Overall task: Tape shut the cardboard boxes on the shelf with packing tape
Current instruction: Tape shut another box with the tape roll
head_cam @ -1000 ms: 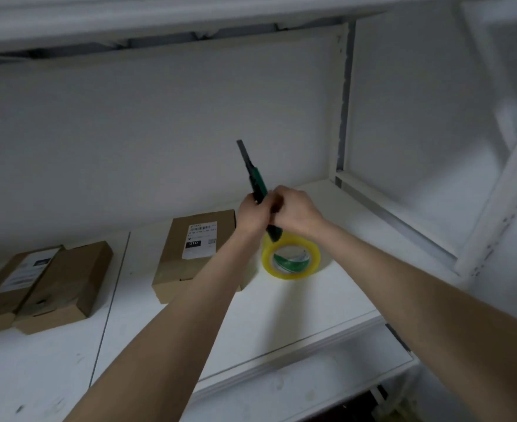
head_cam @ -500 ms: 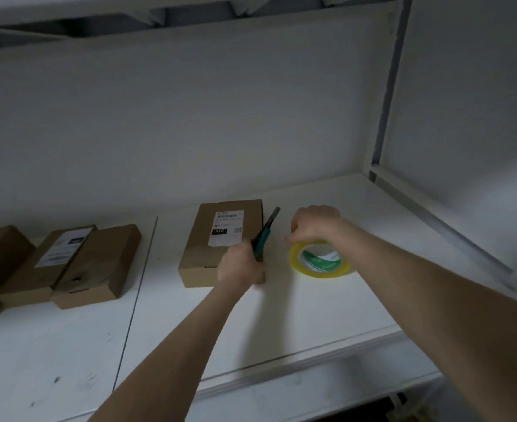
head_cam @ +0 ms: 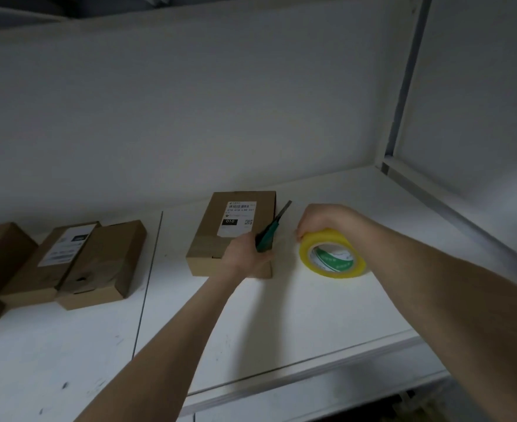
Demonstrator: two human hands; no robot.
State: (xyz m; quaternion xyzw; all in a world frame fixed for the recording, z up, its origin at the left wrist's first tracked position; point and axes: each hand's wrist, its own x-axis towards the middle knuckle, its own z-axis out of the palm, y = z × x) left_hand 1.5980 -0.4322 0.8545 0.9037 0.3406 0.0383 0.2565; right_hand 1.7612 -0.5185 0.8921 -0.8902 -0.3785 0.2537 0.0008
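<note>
Cardboard box (head_cam: 208,246) carried a white label (head_cam: 239,217) reading "010". Left hand (head_cam: 242,257) clenched a green utility knife (head_cam: 267,237); right hand (head_cam: 321,219) grasped the tilted yellow tape roll (head_cam: 330,239).

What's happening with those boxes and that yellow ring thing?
A person is getting ready to tape up cardboard boxes on a white shelf. Their left hand holds a green cutter knife over the near right corner of the labelled box. Their right hand grips the top of the yellow tape roll, which sits tilted just right of that box. More boxes lie further left.
</note>
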